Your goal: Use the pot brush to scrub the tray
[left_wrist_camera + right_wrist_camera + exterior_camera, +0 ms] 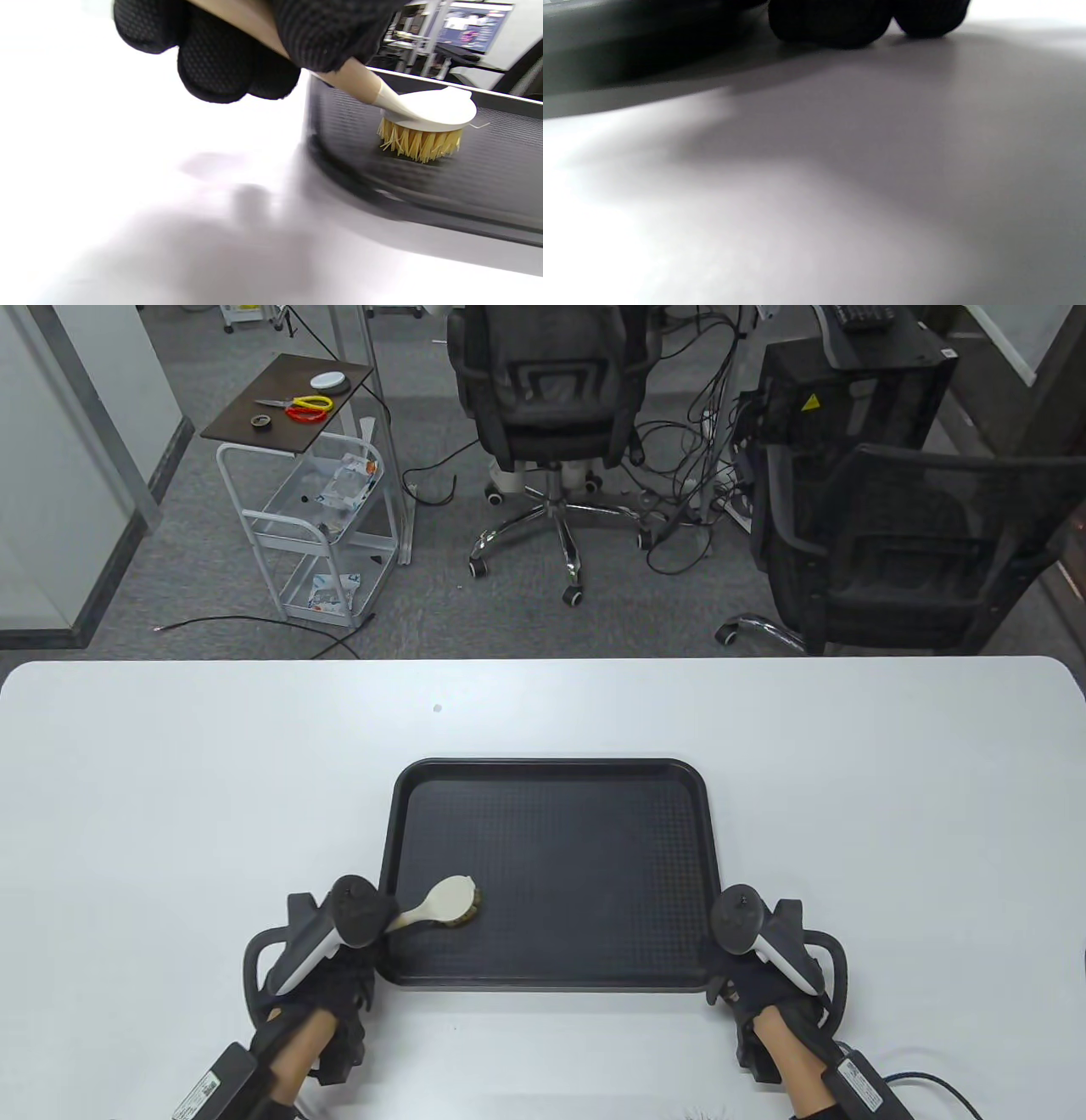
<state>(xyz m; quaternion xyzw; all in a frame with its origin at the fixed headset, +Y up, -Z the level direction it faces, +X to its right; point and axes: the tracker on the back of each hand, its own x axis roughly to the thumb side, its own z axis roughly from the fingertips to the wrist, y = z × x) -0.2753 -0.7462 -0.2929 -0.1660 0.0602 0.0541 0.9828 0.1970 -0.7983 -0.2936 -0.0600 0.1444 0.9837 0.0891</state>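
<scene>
Left hand grip closed on pot brush handle, bristles on tray, right grip unclear

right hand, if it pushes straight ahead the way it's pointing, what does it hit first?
Likely the tray: the right hand sits at its near-right corner, pointing up-table along the right rim. It may clip that rim or slide past along the bare table; depth is unclear.

Open tray floor ahead & right of brush; raised rim all round.
</scene>
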